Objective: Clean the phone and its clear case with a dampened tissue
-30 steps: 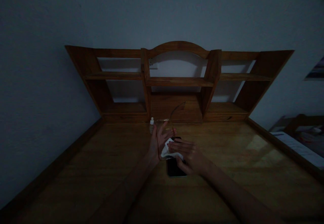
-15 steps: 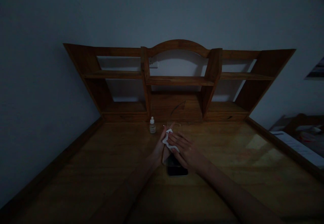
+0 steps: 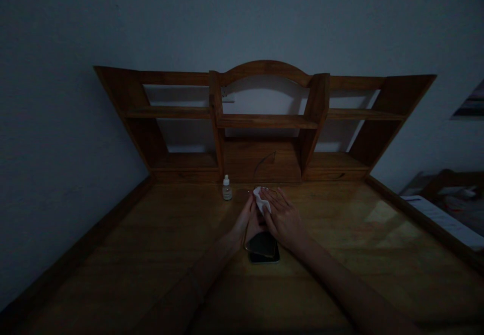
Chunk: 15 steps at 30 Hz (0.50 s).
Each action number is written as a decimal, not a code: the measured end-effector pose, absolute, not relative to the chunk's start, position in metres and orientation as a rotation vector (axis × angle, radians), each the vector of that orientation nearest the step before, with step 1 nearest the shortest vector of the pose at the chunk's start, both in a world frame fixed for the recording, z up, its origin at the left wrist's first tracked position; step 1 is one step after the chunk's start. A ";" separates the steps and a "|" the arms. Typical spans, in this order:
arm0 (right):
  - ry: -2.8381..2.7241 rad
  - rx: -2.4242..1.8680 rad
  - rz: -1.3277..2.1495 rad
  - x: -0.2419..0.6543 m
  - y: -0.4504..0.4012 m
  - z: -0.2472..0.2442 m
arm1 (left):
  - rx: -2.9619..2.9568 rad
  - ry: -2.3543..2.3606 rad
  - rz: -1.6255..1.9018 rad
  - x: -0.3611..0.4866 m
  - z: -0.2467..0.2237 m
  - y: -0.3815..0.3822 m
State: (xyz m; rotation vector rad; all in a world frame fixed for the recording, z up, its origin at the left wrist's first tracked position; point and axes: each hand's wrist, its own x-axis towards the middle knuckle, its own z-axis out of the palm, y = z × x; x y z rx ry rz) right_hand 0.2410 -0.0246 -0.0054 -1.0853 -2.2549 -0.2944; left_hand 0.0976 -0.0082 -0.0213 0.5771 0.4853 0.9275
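Hiding part of one phone (image 3: 264, 260) is one case (image 3: 254, 234) left hand (image 3: 242, 222) grips; right hand (image 3: 284, 219) holds one cloth (image 3: 261, 201) on it.

One head-worn camera faces forward and down over a desk (image 3: 159, 244) toward shelving (image 3: 266, 121).

A wooden shelf (image 3: 267, 121) fronts a pale wall (image 3: 242, 17).

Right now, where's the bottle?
In the head view, the bottle stands upright on the desk, beyond and slightly left of the left hand, near the foot of the shelf.
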 end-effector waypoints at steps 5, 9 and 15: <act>-2.217 -1.092 -0.293 0.245 -0.022 -0.007 | 0.585 0.521 0.973 0.093 -0.017 -0.008; -2.210 -1.062 -0.292 0.247 -0.021 -0.008 | 0.604 0.549 1.003 0.094 -0.015 -0.009; -2.186 -0.992 -0.272 0.251 -0.023 -0.005 | 0.682 0.550 1.021 0.094 -0.017 -0.011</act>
